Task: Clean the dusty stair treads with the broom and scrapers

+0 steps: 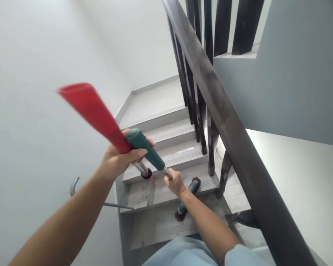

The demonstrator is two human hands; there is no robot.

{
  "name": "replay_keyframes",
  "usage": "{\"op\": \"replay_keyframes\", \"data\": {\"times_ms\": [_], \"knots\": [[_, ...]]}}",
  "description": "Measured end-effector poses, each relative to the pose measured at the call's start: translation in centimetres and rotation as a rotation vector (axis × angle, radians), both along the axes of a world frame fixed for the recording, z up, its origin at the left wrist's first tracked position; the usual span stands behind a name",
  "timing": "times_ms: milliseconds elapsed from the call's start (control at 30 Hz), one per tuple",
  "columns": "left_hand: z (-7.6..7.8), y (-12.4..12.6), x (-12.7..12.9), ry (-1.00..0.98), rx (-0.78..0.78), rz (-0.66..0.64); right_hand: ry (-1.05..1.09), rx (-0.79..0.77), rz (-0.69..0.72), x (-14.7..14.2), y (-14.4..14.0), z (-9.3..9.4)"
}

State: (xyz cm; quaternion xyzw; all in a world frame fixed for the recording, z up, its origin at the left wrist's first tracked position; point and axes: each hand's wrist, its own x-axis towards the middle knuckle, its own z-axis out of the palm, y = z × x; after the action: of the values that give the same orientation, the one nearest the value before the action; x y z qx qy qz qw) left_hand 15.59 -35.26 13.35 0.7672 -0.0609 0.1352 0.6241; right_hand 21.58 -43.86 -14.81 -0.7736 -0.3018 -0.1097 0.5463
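Note:
My left hand (119, 157) is closed around a blurred red handle (97, 114) with a wide, flattened upper end, and its fingers also wrap the top of a green broom handle (148, 147). Below the red handle runs a short metal shaft with a black ring (146, 173) and a thin red tip. My right hand (175, 183) grips the broom's metal shaft just under the green part. Lower down, partly behind my right forearm, lies the green broom head (193, 187) with dark reddish bristles at the stairs.
Tiled stairs (177, 151) rise to a landing (155, 98). A dark wooden handrail (224, 118) with balusters runs along the right, a white wall (39, 122) along the left. A grey hooked rod (118, 205) passes behind my left forearm, near a shallow tray-like shape (138, 194) holding thin debris.

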Motion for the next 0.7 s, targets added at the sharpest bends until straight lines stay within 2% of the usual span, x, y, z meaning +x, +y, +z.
{"op": "replay_keyframes", "data": {"times_ms": [100,167,233,267,367,467,567,633,700], "knots": [[3.1,0.0,-2.0,-0.134,0.069,-0.114,-0.116,0.055,-0.066,-1.1,-1.7,3.0],[4.5,0.0,-2.8,-0.231,0.093,-0.144,-0.178,0.043,-0.106,-0.6,-3.1,4.8],[4.7,0.1,-2.9,-0.268,0.057,-0.115,-0.219,0.001,-0.154,0.8,-4.5,5.8],[4.3,0.3,-2.7,-0.265,0.019,-0.105,-0.241,-0.023,-0.179,1.8,-5.0,5.9],[1.2,0.7,-1.5,-0.216,-0.110,-0.137,-0.334,-0.082,-0.267,5.4,-6.6,4.3],[-3.5,0.4,-0.6,-0.085,-0.198,-0.173,-0.396,-0.100,-0.373,9.2,-8.1,1.0],[-7.4,-1.1,-0.2,0.018,-0.194,-0.204,-0.381,-0.065,-0.430,11.7,-9.5,-2.5],[-8.9,-2.4,0.0,0.039,-0.142,-0.233,-0.352,-0.023,-0.435,12.5,-10.1,-4.3],[-9.5,-3.6,0.5,0.053,-0.093,-0.265,-0.306,0.005,-0.428,12.8,-10.5,-5.7]]}}
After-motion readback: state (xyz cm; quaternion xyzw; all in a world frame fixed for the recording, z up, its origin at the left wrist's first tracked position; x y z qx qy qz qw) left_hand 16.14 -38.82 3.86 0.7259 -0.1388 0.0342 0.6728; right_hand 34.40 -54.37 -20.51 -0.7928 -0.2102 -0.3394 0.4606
